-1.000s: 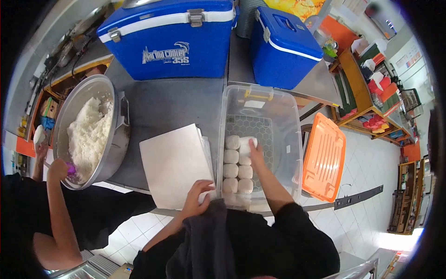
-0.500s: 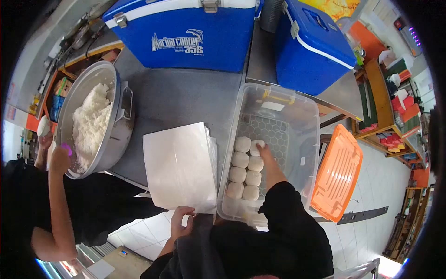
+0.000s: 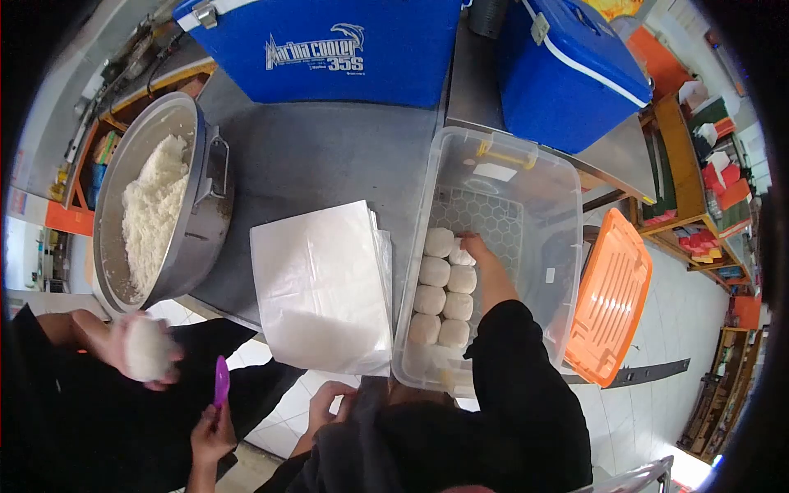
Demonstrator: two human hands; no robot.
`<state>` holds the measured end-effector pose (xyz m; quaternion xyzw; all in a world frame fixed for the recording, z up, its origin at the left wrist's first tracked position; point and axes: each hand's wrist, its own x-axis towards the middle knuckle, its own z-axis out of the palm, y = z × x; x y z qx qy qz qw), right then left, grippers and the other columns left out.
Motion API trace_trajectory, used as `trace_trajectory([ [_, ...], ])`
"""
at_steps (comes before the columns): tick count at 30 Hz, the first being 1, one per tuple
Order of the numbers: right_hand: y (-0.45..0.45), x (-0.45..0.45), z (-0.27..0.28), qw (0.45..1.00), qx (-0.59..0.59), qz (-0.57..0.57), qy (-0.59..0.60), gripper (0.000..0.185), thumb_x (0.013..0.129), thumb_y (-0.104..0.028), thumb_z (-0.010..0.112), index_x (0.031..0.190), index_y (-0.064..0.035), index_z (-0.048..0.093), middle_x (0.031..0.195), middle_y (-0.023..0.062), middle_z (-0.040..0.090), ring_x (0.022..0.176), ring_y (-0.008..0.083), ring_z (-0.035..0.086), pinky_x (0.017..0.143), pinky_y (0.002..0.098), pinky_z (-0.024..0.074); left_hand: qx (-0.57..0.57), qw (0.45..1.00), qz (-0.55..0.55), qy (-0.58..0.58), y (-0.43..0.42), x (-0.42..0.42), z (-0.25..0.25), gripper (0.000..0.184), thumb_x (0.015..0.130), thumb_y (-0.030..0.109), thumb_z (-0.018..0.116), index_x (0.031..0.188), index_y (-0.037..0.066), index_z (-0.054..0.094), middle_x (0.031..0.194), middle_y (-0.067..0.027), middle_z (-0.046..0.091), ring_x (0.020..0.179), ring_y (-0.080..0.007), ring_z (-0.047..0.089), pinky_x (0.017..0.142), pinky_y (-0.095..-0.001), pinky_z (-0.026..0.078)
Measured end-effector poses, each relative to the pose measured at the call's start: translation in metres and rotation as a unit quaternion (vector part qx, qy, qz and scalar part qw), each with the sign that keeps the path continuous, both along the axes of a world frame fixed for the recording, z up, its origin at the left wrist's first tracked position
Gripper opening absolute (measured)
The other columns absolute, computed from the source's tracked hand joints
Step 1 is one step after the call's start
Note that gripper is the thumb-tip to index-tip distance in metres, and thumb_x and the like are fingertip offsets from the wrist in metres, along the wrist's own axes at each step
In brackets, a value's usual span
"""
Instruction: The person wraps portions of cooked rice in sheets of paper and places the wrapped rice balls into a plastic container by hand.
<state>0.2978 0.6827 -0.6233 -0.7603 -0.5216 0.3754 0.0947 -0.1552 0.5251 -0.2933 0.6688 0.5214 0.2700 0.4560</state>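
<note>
My right hand [image 3: 474,245] reaches into a clear plastic bin [image 3: 555,238], its fingers around the farthest rice ball [image 3: 462,256] of the right-hand row. Several white, rounded rice balls [image 3: 431,298] sit there in two rows against the bin's left side. At the table's front edge, below a stack of whitish translucent sheets [image 3: 320,279], is my left hand [image 3: 327,404]. Its fingers are loosely bent, with a gap at the thumb and nothing visible in them. A co-worker at left holds a blurred white rice ball [image 3: 146,349] in one hand and a purple paddle [image 3: 222,380] in the other.
A large metal pot [image 3: 215,222] of white rice [image 3: 154,209] stands on the table's left. Two blue coolers [image 3: 362,78] [image 3: 567,90] are at the back. An orange lid [image 3: 610,304] leans right of the bin. Shelves [image 3: 682,181] line the far right.
The co-worker's hands have come away from the pot toward me, with the rice ball and purple paddle. My right hand stays at the same rice ball; the view has shifted slightly.
</note>
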Motion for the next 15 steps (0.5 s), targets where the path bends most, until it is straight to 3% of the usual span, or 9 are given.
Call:
trace_trajectory([
  [2, -0.008, -0.039, 0.068, 0.98, 0.068, -0.097, -0.157, 0.054, 0.072, -0.021, 0.061, 0.124, -0.0116, 0.049, 0.127, 0.0137, 0.045, 0.121, 0.0371, 0.033, 0.098, 0.0461, 0.0297, -0.015, 0.999, -0.03, -0.002, 0.0, -0.003, 0.0, 0.016, 0.072, -0.008, 0.057, 0.083, 0.002, 0.06, 0.081, -0.0099, 0.062, 0.075, -0.0234, 0.06, 0.07, -0.0303, 0.047],
  [3, -0.008, -0.054, 0.107, 0.951, 0.115, -0.235, -0.164, 0.052, 0.075, -0.023, 0.06, 0.124, -0.013, 0.048, 0.129, 0.0136, 0.041, 0.123, 0.0381, 0.028, 0.099, 0.0483, 0.0262, -0.023, 0.998, -0.059, -0.002, 0.002, -0.004, 0.0, 0.015, 0.074, -0.005, 0.058, 0.087, 0.003, 0.059, 0.083, -0.0106, 0.062, 0.077, -0.0254, 0.06, 0.071, -0.0316, 0.047],
  [5, -0.01, -0.063, 0.184, 0.863, 0.393, -0.222, -0.227, 0.057, 0.074, -0.021, 0.063, 0.127, -0.0114, 0.043, 0.132, 0.0144, 0.036, 0.122, 0.0357, 0.029, 0.097, 0.0497, 0.0229, 0.005, 0.998, -0.055, -0.02, 0.005, -0.001, 0.002, 0.015, 0.073, -0.007, 0.058, 0.084, 0.002, 0.06, 0.081, -0.0102, 0.061, 0.076, -0.0239, 0.06, 0.07, -0.0301, 0.047],
  [8, -0.03, -0.074, 0.34, 0.753, 0.574, -0.195, -0.256, 0.044, 0.076, -0.019, 0.06, 0.118, -0.0086, 0.05, 0.126, 0.016, 0.041, 0.114, 0.0342, 0.034, 0.096, 0.0457, 0.0214, 0.051, 0.995, -0.068, -0.042, 0.01, 0.003, 0.017, 0.015, 0.071, -0.008, 0.058, 0.083, 0.001, 0.06, 0.078, -0.0096, 0.061, 0.076, -0.0223, 0.06, 0.069, -0.0288, 0.046],
  [11, -0.018, -0.049, 0.413, 0.638, 0.684, -0.22, -0.279, 0.035, 0.078, -0.018, 0.059, 0.11, -0.0061, 0.055, 0.116, 0.0134, 0.047, 0.11, 0.031, 0.038, 0.093, 0.0456, 0.0245, 0.081, 0.989, -0.109, -0.05, 0.015, 0.004, 0.034, 0.017, 0.072, -0.006, 0.059, 0.086, 0.002, 0.06, 0.081, -0.0103, 0.061, 0.077, -0.0244, 0.06, 0.069, -0.0307, 0.046],
  [14, 0.009, 0.007, 0.432, 0.655, 0.653, -0.194, -0.327, 0.031, 0.079, -0.019, 0.059, 0.107, -0.0088, 0.056, 0.112, 0.0102, 0.048, 0.108, 0.0276, 0.041, 0.09, 0.0469, 0.0282, 0.131, 0.978, -0.141, -0.082, 0.02, 0.001, 0.036, 0.017, 0.073, -0.005, 0.059, 0.087, 0.003, 0.059, 0.083, -0.0112, 0.061, 0.078, -0.0268, 0.059, 0.071, -0.0324, 0.046],
  [15, 0.013, 0.03, 0.408, 0.721, 0.526, -0.17, -0.418, 0.028, 0.078, -0.02, 0.059, 0.105, -0.0105, 0.057, 0.108, 0.009, 0.049, 0.106, 0.0269, 0.043, 0.088, 0.0461, 0.03, 0.146, 0.974, -0.143, -0.093, 0.022, 0.001, 0.036, 0.017, 0.073, -0.005, 0.059, 0.087, 0.003, 0.059, 0.083, -0.0112, 0.06, 0.078, -0.0269, 0.059, 0.071, -0.0324, 0.046],
])
